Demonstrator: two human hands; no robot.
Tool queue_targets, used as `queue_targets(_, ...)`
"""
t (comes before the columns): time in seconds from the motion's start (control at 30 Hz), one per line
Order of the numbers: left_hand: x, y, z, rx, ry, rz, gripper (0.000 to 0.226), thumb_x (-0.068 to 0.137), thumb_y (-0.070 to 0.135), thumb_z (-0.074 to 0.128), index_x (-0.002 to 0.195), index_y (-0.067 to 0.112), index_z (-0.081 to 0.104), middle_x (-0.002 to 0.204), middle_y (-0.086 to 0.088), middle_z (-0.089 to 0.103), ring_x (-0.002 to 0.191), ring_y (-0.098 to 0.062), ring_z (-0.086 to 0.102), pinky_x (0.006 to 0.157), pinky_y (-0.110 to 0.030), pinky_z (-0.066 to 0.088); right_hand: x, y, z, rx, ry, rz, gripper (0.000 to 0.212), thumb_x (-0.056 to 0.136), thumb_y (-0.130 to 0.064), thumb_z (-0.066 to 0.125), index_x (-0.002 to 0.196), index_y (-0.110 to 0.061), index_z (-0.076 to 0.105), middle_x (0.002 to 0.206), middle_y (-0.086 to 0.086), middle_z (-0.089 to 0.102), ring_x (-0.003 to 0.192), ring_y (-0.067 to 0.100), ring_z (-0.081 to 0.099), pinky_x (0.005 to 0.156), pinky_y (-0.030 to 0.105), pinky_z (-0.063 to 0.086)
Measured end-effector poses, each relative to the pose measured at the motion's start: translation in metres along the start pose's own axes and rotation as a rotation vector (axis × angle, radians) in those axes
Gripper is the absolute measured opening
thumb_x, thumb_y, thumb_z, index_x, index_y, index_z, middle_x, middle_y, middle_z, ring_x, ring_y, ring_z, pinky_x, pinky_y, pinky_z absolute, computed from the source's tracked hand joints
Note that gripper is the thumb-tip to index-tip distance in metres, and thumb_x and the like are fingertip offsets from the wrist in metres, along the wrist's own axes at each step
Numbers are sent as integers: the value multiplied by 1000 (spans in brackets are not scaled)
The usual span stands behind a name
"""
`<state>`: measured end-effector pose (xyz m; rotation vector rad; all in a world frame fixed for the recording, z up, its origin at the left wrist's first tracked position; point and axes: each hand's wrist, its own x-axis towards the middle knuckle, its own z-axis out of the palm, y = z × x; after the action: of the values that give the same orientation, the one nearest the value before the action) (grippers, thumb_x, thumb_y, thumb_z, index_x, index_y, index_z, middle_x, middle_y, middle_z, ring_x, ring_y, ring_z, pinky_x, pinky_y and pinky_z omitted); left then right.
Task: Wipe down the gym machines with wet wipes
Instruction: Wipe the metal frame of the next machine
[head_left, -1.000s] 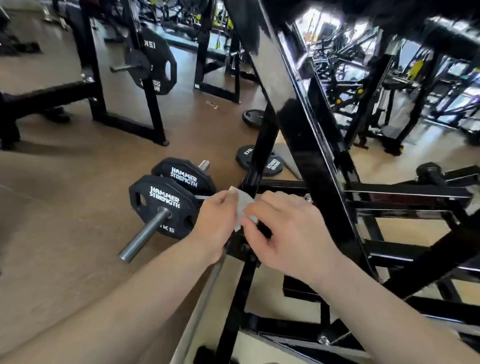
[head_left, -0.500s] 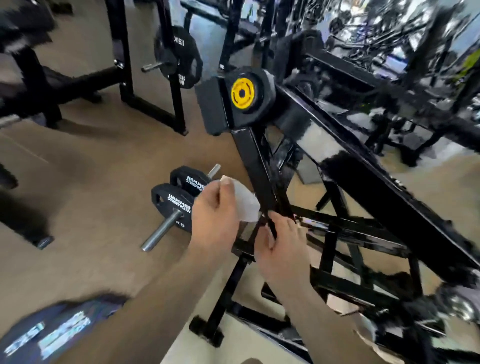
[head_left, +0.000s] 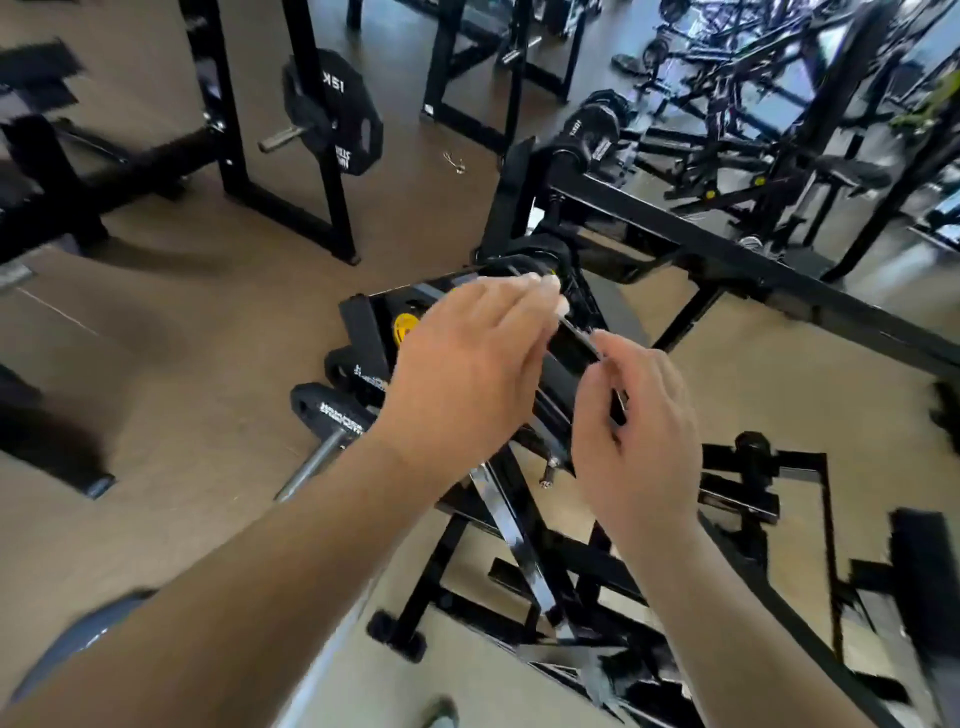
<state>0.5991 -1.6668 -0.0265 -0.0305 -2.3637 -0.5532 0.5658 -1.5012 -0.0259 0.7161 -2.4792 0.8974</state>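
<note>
The black plate-loaded gym machine (head_left: 727, 260) fills the middle and right of the head view, with a yellow pivot cap (head_left: 405, 327) partly behind my left hand. My left hand (head_left: 467, 369) reaches over the machine's sloping black bar (head_left: 571, 353). A blurred white bit of the wet wipe (head_left: 551, 291) shows at its fingertips; the rest is hidden under the hand. My right hand (head_left: 639, 431) is just right of it, fingers curled, with fingertip and thumb at the bar's edge.
Two black weight plates (head_left: 332, 410) sit on a steel peg (head_left: 311, 467) left of my hands. A rack with a 15 kg plate (head_left: 337, 119) stands behind on the brown floor (head_left: 156, 338). More black machines crowd the right and back.
The view rose and tilted down over the machine. Both hands moved up the sloping bar toward its pivot, the left one carrying the wipe; the right hand shifted its grip higher.
</note>
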Motion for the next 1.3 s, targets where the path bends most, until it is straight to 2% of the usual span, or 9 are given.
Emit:
queue_targets(0.1, -12, 10, 46, 214, -440, -23, 48, 106, 31, 39, 147, 10, 53, 156, -10, 48, 151, -26, 34, 126, -44, 22, 1, 30, 5, 21, -106, 277, 43, 109, -35, 34, 137, -14, 59, 119, -1, 67, 112, 19, 62, 92, 38, 54)
queue_targets(0.3, -23, 35, 38, 103, -706, 275, 57, 107, 43, 29, 158, 20, 37, 164, 0, 34, 155, -18, 24, 128, -43, 16, -2, 39, 3, 400, -111, 563, 47, 102, -52, 39, 141, -29, 52, 117, -10, 67, 113, 10, 64, 98, 42, 55)
queue_targets(0.5, -5, 3, 39, 283, -618, 16, 63, 108, 45, 12, 159, 14, 33, 168, -6, 26, 158, -21, 12, 129, -42, 6, -3, 30, -5, 319, -76, 530, 27, 106, -32, 46, 123, -27, 65, 108, -16, 69, 105, 3, 65, 92, 28, 53)
queue_targets(0.73, -27, 46, 38, 126, -753, 330, 55, 108, 38, 32, 160, 23, 30, 167, 2, 23, 156, -13, 11, 130, -39, 3, -24, 76, -60, -131, -346, 462, 28, 104, -33, 53, 127, -28, 68, 117, -17, 70, 98, -6, 58, 78, 6, 42)
queue_targets(0.9, -24, 47, 49, 276, -546, -143, 58, 110, 42, 13, 158, 18, 33, 167, -1, 26, 158, -15, 7, 129, -44, 9, -49, 105, -78, -93, -454, 531, 28, 106, -37, 48, 96, -24, 69, 76, -8, 69, 68, 8, 63, 62, 37, 55)
queue_targets(0.97, -48, 98, 63, 205, -568, -53, 55, 111, 42, 20, 158, 19, 34, 168, 0, 25, 158, -15, 6, 128, -42, 5, -53, 114, -81, 85, -453, 596, 35, 107, -36, 48, 82, -18, 65, 66, 2, 64, 57, 16, 58, 58, 45, 51)
queue_targets(1.1, -74, 162, 72, 64, -724, 269, 51, 105, 38, 42, 154, 24, 45, 164, 3, 34, 157, -14, 17, 128, -40, 12, -49, 126, -99, 267, -403, 632, 33, 108, -34, 48, 86, -21, 69, 79, -13, 70, 75, 2, 64, 63, 18, 47)
queue_targets(1.17, -67, 150, 66, 124, -770, 291, 52, 109, 43, 34, 159, 27, 35, 166, 6, 27, 157, -10, 11, 129, -38, 6, -54, 136, -108, 262, -469, 612, 40, 108, -45, 42, 88, -21, 68, 79, -12, 69, 74, 3, 63, 66, 24, 47)
queue_targets(1.3, -47, 108, 54, 392, -598, -172, 59, 109, 48, 6, 162, 25, 20, 171, 3, 16, 158, -12, -3, 130, -42, 3, -70, 148, -122, 146, -588, 520, 53, 105, -56, 33, 87, -17, 65, 68, 6, 63, 60, 17, 58, 57, 23, 42)
